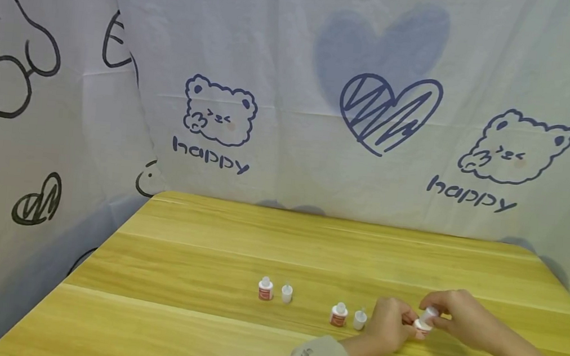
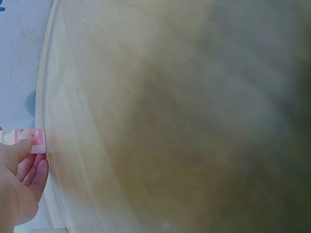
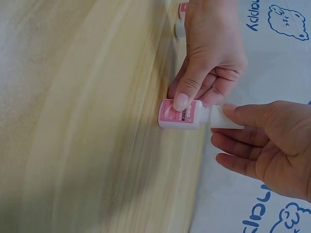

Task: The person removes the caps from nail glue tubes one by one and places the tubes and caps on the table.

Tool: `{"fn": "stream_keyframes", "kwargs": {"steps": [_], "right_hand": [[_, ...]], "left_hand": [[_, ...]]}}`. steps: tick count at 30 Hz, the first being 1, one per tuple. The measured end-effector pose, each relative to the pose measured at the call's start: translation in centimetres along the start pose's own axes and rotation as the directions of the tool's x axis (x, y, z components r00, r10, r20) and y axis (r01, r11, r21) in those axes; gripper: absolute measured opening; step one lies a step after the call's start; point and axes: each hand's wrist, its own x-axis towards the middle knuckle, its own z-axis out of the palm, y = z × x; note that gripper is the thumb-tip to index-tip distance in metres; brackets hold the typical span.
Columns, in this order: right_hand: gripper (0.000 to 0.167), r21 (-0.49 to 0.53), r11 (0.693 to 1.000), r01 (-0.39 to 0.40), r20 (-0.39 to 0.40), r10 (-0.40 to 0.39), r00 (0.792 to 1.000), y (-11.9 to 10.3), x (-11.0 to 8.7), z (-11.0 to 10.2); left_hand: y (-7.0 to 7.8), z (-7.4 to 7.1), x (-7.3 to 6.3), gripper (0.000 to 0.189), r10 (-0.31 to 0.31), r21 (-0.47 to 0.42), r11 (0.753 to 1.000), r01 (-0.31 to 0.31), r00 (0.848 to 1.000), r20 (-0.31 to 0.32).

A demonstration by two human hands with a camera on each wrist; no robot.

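On the right part of the table, my left hand point(image 1: 388, 323) grips a small white bottle with a pink label point(image 3: 167, 116), thumb on the label. My right hand point(image 1: 471, 321) pinches a white cap point(image 3: 227, 118) between thumb and fingers at the bottle's neck. A narrow translucent neck shows between cap and bottle body in the right wrist view. In the left wrist view the left hand point(image 2: 22, 179) holds the bottle point(image 2: 38, 140) at the image edge; the cap is out of sight there.
Two similar bottles, one far left point(image 1: 265, 290) and one nearer point(image 1: 338, 316), stand uncapped on the wooden table point(image 1: 179, 282). Beside each stands a white cap, the left one point(image 1: 287, 294) and the right one point(image 1: 359, 321). A printed curtain point(image 1: 286, 161) hangs behind the table.
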Motion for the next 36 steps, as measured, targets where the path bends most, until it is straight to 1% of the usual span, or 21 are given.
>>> {"fn": "stream_keyframes", "kwargs": {"steps": [9, 15, 20, 25, 36], "right_hand": [[0.009, -0.009, 1.000, -0.020, 0.022, 0.021, 1.000, 0.0, 0.0, -0.6], [0.008, 0.004, 1.000, -0.025, 0.038, 0.025, 0.999, -0.1, 0.1, -0.8], [0.009, -0.001, 1.000, -0.017, 0.027, 0.017, 0.999, -0.2, 0.1, -0.8], [0.011, -0.009, 1.000, -0.013, 0.014, 0.013, 1.000, -0.3, 0.2, -0.9], [0.017, 0.005, 1.000, -0.029, 0.022, 0.029, 0.999, -0.5, 0.2, -1.3]], "left_hand": [[0.1, -0.1, -0.1, 0.008, -0.005, -0.006, 1.000, 0.005, 1.000, 0.001], [0.2, 0.0, -0.1, 0.009, -0.008, -0.009, 1.000, 0.008, 1.000, -0.003], [0.2, 0.0, 0.0, 0.009, -0.016, 0.000, 1.000, 0.016, 1.000, -0.006], [0.2, 0.0, 0.0, 0.009, -0.010, 0.002, 1.000, 0.010, 1.000, -0.008], [0.1, -0.1, -0.1, 0.008, 0.002, 0.004, 1.000, -0.002, 1.000, -0.003]]}}
